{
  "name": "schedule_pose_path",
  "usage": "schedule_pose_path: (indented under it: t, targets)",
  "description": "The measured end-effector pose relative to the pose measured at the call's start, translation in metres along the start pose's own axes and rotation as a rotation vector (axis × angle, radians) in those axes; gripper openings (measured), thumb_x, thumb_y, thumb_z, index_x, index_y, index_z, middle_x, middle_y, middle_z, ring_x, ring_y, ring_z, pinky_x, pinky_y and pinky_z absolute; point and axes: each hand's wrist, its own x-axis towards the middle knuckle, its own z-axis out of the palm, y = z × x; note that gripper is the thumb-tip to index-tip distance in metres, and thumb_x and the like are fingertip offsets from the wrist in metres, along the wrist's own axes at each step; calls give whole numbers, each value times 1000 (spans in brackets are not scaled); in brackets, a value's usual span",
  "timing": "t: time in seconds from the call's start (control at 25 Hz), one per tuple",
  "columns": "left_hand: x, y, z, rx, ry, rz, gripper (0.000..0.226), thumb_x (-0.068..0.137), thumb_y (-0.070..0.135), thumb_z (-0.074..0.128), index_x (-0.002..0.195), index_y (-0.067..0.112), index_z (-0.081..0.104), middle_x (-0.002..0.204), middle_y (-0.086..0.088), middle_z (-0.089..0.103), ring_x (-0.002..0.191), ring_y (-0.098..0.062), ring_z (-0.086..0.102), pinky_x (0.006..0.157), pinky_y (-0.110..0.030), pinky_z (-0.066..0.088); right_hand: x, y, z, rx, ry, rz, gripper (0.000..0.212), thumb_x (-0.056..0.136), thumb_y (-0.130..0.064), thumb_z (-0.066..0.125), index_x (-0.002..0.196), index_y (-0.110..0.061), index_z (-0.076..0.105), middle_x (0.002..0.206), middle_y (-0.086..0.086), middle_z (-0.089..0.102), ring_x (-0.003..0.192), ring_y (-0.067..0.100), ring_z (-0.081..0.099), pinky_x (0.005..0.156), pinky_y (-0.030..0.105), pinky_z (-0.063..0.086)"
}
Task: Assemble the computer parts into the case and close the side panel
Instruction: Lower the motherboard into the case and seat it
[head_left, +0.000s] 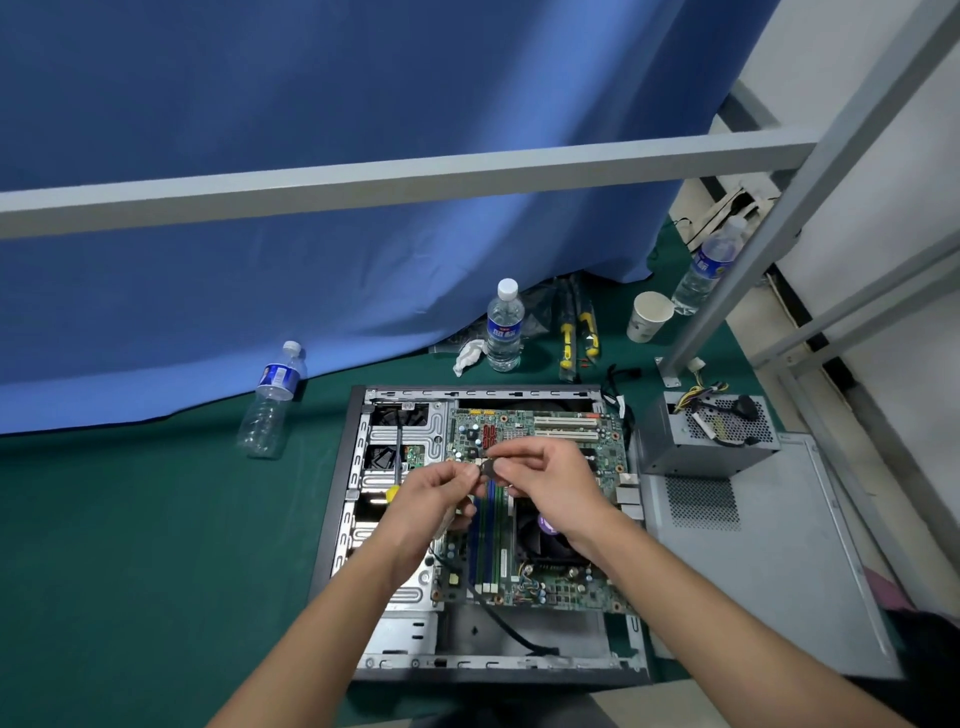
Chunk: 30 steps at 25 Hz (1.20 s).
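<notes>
Both hands meet above the open case (340, 467), which lies flat on the green mat under them. The left hand (434, 501) and right hand (545, 483) each pinch a small dark part (488, 467) between fingertips; what it is, I cannot tell. Directly below the hands sits the motherboard (550, 431). A screwdriver (397, 457) lies in the case just left of the left hand. Right of the right hand stand the power supply (706, 436) and the side panel (769, 561).
</notes>
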Motion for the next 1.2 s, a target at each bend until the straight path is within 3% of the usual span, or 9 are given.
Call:
schedule_pose_path:
  t: [0.24,0.4,0.48,0.56,0.64,0.76,0.88,1.0,1.2]
  targets:
    - [8,9,-11,84,27,76,16,86,24,71,97,12,74,85,-7,66,63,-10,57,61,-25,49,6,-6,9,70,38,26,11,89,-9,71,98,-14,73,88,10,75,78,14,70,78,30,58]
    - [18,15,-24,36,2,41,11,91,19,66,98,13,73,92,-9,70,60,-9,58,57,-22,49,14,-10,19,-40,78,-19,10,92,-21,67,99,-22,74,88,-3,74,81,6,68,76,24,57]
    - [25,17,-33,-23,4,-4,10,94,19,62,99,14,69,92,-6,73,58,-8,56,55,-20,46,21,-8,18,-263,162,-38,14,96,-30,60,103,-25,71,92,-13,71,84,0,64,81,21,53]
    - [34,18,-46,-46,20,-53,11,96,19,59,101,13,65,89,-4,73,56,-8,54,56,-20,45,29,-1,15,-551,223,1,23,98,-34,55,115,-23,65,112,-9,66,100,4,60,94,27,51]
    - [40,17,-55,-61,50,-73,10,96,19,58,100,11,64,81,-2,71,59,-10,53,59,-22,44,33,8,14,-810,177,74,38,98,-42,51,128,-20,58,128,0,56,125,18,47,109,38,40]
    - [47,17,-62,-38,124,-76,10,97,22,60,88,17,64,71,1,66,69,-17,60,64,-26,50,31,19,18,-1137,71,141,57,97,-57,41,138,-18,48,141,7,47,137,26,35,114,44,34]
    - [51,16,-68,22,142,-80,18,97,24,59,81,16,61,63,5,61,50,-6,56,45,-17,45,28,24,22,-1351,126,278,76,90,-72,33,143,-18,37,143,10,43,132,28,39,106,49,38]
    - [58,15,-69,61,169,-93,17,98,24,58,85,15,60,60,8,61,46,-3,53,43,-16,44,24,22,21,-1294,63,469,88,84,-75,43,149,-18,26,149,12,30,128,34,41,94,47,49]
    - [67,12,-62,146,229,-59,16,99,20,56,86,13,60,73,-2,67,41,1,48,43,-16,40,19,19,23,-1266,21,410,62,91,-64,46,126,-13,52,148,11,35,126,35,42,88,41,55]
